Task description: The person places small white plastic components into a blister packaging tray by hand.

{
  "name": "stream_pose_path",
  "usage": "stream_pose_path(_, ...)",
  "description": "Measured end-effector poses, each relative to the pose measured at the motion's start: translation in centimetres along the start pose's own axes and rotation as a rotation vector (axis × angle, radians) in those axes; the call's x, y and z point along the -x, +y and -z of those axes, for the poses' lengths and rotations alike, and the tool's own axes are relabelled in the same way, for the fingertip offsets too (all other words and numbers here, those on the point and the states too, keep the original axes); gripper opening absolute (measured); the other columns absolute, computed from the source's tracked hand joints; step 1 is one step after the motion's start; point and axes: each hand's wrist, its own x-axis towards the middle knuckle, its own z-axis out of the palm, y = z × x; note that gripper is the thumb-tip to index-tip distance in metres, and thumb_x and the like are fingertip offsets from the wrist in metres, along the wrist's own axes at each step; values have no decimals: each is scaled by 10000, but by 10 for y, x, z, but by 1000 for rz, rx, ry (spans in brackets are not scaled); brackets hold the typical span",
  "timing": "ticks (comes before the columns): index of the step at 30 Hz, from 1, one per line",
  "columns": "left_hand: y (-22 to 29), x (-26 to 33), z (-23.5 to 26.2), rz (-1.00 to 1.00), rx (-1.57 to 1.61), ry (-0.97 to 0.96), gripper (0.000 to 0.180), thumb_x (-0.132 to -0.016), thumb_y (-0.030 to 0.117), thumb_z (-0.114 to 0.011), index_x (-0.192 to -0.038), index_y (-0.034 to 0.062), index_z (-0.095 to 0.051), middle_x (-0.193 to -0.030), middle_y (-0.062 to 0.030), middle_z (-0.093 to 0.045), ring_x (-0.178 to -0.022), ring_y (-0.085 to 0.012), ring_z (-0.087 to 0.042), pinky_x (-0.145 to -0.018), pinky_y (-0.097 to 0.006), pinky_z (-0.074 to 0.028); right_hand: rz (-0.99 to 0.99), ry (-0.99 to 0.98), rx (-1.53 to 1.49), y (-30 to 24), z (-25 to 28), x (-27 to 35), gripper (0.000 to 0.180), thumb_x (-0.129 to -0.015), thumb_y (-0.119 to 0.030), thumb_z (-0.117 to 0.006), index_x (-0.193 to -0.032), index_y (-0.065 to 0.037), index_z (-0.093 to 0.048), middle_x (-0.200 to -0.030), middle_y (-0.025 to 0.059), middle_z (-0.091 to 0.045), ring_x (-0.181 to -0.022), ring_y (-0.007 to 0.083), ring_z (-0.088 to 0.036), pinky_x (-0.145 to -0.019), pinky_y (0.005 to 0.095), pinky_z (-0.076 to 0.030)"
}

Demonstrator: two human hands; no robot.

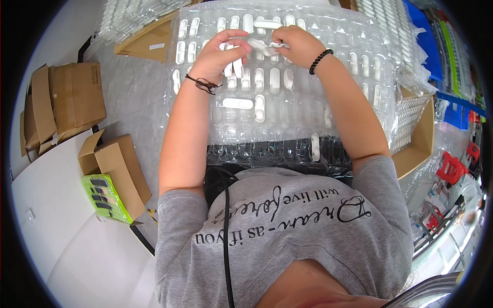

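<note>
Over a clear plastic blister tray [303,113], both my hands are raised close together near its far side. In my left hand [221,56] the fingers curl round several white oblong plastic pieces [237,68], their ends sticking out below the palm. My right hand [299,45] pinches a small white piece [279,45] between thumb and fingers; its exact shape is blurred. A whitish, partly see-through strip [261,47] shows between the two hands. More white pieces sit in the tray's pockets, and one white oblong piece [238,103] lies crosswise nearer me.
Stacked clear trays [382,20] stand at the far right, with an open carton [418,131] below them. At left are a large cardboard box [77,97] and a smaller open box [120,164] beside a green-edged pack [107,197]. A black cable [226,231] hangs down my front.
</note>
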Motion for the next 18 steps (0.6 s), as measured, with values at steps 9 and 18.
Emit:
stream_pose_path(9,-16,-7,-5,-58,-174,-8,397,-765,131,-768,-1122,69,-605,-1028,-25,-611,-814,-108,-613,-815,-267,-466,51,16,-68,-5,-9,1,149,-817,-141,-661,-854,-85,-528,-832,35,-581,-877,253,-545,-744,374,-461)
stream_pose_path(18,-11,1,-22,-224,-517,145,459,-771,178,-776,-1177,44,-609,-1003,-33,-632,-900,-117,-603,-811,-288,-495,-128,206,-703,-30,-5,-5,151,-838,-92,-706,-917,-28,-595,-830,-26,-585,-751,53,-522,-650,222,-435)
